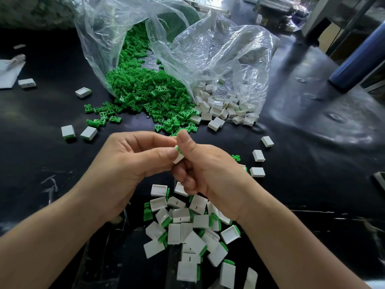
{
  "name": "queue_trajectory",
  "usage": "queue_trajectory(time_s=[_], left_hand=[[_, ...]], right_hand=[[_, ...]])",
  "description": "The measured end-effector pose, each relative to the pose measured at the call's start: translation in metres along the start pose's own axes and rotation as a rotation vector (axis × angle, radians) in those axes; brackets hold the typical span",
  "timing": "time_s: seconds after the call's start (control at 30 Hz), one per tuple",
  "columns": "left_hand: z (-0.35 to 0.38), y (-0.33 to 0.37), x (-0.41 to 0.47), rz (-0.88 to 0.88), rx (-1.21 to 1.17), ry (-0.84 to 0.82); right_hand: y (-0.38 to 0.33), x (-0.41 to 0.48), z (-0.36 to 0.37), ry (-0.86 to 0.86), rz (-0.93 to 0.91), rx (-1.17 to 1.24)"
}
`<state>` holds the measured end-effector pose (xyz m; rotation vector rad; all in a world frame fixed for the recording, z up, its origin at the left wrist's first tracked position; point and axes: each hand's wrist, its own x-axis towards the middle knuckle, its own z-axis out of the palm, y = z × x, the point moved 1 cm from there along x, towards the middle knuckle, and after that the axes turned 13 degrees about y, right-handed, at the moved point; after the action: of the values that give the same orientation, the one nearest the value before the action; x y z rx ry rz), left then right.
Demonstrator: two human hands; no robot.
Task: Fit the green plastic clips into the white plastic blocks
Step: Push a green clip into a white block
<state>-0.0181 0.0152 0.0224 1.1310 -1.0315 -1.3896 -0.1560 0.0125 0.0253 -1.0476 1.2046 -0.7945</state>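
Under the big clear bag (218, 51) lies a wide black counter (41, 159), and the bag rests open on its side. Out of the bag's mouth spills a big heap of green clips (145, 90). Right of that heap, half inside the bag, sits a smaller heap of white blocks (220, 107). Well in front of the bag, nearest the person, is a pile of finished blocks (191, 226), many with green showing at one edge. Between that pile and the bag's mouth, both hands are up off the counter. The left hand (129, 163) pinches one white block (178, 158) between thumb and first finger. The right hand (208, 172) has its fingers (183, 174) curled in, and its thumb and first finger hold a green clip (177, 148) that pokes out of the block's top end. I think the clip is partly in and needs one more push. These parts look tiny, light, hard and smooth, so they could slip or pop away. It seems best to hold the block by its two flat sides, keep the open end free, and press straight on the clip's wide back so its thin legs do not bend.
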Motion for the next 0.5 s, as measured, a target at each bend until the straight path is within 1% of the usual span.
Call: queue_trajectory(time_s=[0.23, 0.4, 0.5], left_hand=[[0.0018, 0.0022, -0.0008, 0.009, -0.011, 0.001], [0.0038, 0.0034, -0.0028, 0.053, 0.010, -0.047], [0.0037, 0.0025, -0.0025, 0.046, 0.010, -0.038]], right_hand=[[-0.0006, 0.0005, -0.0011, -0.016, -0.032, -0.058], [0.0003, -0.0029, 0.0020, -0.019, -0.076, -0.140], [0.0010, -0.0043, 0.0017, 0.020, -0.095, -0.179]])
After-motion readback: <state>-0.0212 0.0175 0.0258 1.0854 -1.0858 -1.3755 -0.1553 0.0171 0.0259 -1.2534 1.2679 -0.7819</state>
